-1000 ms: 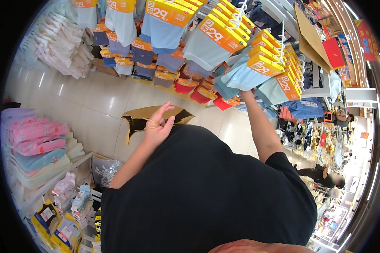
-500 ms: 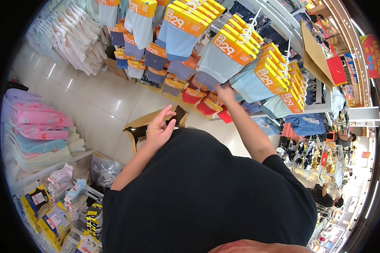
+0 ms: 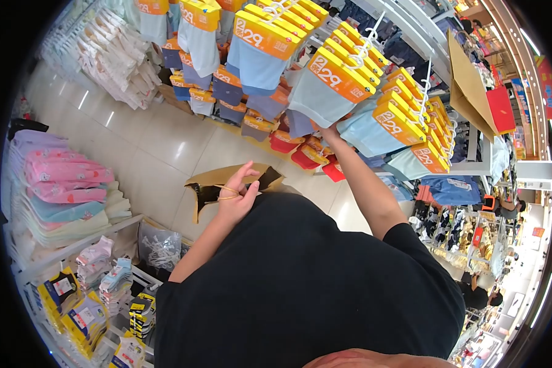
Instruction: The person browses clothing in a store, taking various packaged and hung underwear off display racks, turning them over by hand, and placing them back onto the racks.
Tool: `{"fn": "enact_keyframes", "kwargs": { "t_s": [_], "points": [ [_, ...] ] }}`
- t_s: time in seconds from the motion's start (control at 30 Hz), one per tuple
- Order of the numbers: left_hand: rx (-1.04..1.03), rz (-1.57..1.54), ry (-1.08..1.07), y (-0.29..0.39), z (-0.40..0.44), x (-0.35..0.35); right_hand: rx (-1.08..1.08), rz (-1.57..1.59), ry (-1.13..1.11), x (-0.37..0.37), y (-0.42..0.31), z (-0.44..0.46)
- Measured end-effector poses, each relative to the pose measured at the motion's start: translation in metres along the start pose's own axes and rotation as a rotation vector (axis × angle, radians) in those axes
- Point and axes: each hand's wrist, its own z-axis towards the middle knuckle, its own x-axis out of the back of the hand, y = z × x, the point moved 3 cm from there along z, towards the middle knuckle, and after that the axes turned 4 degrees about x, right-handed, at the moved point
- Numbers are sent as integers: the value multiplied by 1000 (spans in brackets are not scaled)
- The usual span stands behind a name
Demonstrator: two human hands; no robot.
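My left hand is raised in front of my body with its fingers apart and loosely curled, holding nothing. A thin tan band loops around it. Beneath it stands an open cardboard box with dark contents. My right hand reaches in among the hanging packs, at the lower edge of a grey-blue pair of underpants with an orange and yellow card marked 29. Its fingers are hidden behind the cloth. Just to its right hang light blue underpants on white hooks.
Red underpants hang low on the rack. Pink printed garments hang at left, above sock packs. A cardboard sheet juts out at upper right. A person in dark clothing is far off at right.
The view has shifted slightly, so the racks appear a little lower and further right. My right hand has slipped further behind the hanging underpants. My left hand remains over the box.
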Motion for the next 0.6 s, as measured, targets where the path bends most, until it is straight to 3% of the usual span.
{"fn": "enact_keyframes", "kwargs": {
  "t_s": [0.2,0.27,0.37,0.47,0.53,0.6],
  "points": [
    [68,11,-37,3,17,-22,87,-149,-111,-1,-17,-4],
    [62,-17,-11,3,27,-26,221,-320,-158,6,-39,-18],
    [68,-69,5,-5,37,-37,636,-760,-105,25,-83,-44],
    [99,-91,-21,-12,51,-47,732,-912,-91,36,-93,-57],
    [139,-115,-2,-13,62,-54,135,-358,-419,29,-70,-56],
    [133,-117,41,-11,70,-59,-71,-99,-574,23,-71,-73]
  ]
}}
